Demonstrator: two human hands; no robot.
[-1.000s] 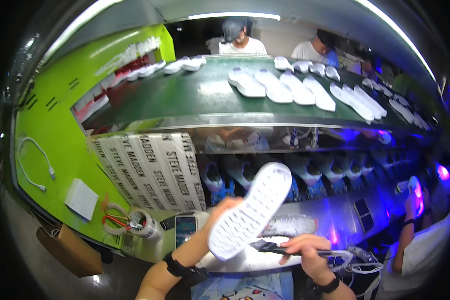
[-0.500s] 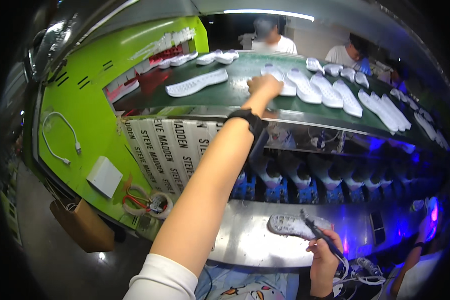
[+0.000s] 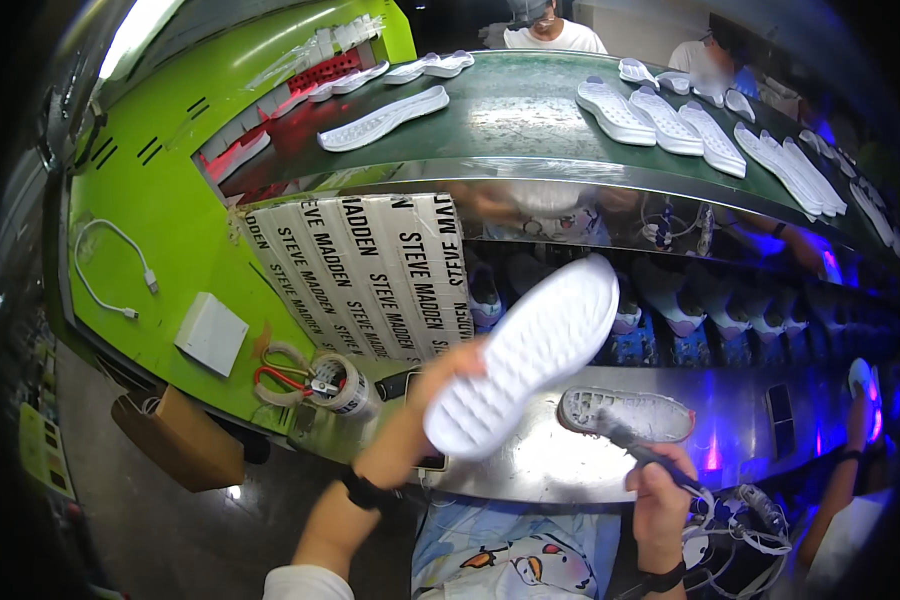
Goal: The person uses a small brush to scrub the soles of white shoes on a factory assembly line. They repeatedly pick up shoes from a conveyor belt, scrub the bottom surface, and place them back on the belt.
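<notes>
Left hand (image 3: 457, 374) grips the left edge of a white shoe sole (image 3: 530, 355), which is held tilted above the metal desk (image 3: 540, 462), upper end to the right. Right hand (image 3: 660, 505) is closed around a dark pen-shaped tool (image 3: 664, 460); its tip is at a grey sole-shaped piece (image 3: 635, 415), contact unclear. Beyond the desk, a green belt (image 3: 515, 120) carries white soles (image 3: 615, 112). Left forearm angles up and rightward; right forearm is nearly vertical.
</notes>
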